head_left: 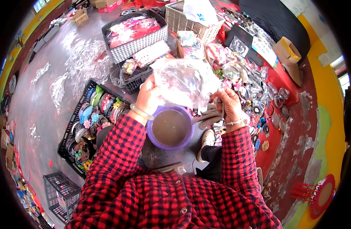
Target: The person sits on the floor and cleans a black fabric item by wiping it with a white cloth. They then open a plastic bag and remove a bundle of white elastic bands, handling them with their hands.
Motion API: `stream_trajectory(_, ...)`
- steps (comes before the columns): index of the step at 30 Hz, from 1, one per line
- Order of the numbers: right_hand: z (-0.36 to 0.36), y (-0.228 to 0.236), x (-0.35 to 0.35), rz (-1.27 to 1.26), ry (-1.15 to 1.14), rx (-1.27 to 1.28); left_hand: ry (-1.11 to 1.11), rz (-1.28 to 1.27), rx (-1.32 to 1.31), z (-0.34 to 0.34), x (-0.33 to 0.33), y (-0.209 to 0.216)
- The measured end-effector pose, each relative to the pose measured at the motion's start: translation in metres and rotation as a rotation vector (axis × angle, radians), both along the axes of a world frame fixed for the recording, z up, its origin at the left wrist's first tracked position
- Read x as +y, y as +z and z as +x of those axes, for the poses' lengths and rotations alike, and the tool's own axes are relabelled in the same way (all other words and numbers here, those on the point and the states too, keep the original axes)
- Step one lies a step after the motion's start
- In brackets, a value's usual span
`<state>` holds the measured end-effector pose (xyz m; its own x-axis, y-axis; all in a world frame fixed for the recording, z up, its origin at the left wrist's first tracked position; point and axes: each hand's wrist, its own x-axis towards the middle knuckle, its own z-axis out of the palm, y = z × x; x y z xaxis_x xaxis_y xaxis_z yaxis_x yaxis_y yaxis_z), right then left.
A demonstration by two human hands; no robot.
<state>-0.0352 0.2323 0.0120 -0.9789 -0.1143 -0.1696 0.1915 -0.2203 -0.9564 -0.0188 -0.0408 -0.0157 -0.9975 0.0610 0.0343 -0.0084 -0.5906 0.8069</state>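
In front of me a clear plastic bag (pixel 185 82) is stretched between both hands. My left hand (pixel 148 95) is closed on its left edge, thumb toward the bag. My right hand (pixel 229 104) pinches at the bag's lower right corner, with fingers bent. Below the bag stands a purple basin (pixel 190 135) holding murky brownish water. Beside the basin's right rim, just under my right hand, lies a grey glove (pixel 210 117); part of it is hidden. Whether the bag has anything in it is hard to see through the glare.
A black crate (pixel 64 147) of colourful headbands stands left of the basin. Ahead are a houndstooth-patterned bin (pixel 139 47) of packaged goods and a beige crate (pixel 175 17). Piled hair accessories (pixel 236 74) spread to the right. An empty black basket (pixel 55 191) sits lower left.
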Motion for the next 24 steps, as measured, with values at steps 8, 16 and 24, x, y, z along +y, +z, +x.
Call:
stream_trajectory(8,0.026,0.011,-0.020,-0.194,0.390,-0.045,0.653,-0.922,0.764,0.005,0.020,0.017)
stream_trajectory(16,0.028,0.006,-0.035,-0.441,0.057,-0.223,0.551,-1.404,1.110,0.024,0.036,0.027)
stream_trajectory(24,0.019,0.004,-0.014,-0.372,0.007,-0.118,0.543,-1.029,0.739,0.008,0.027,0.020)
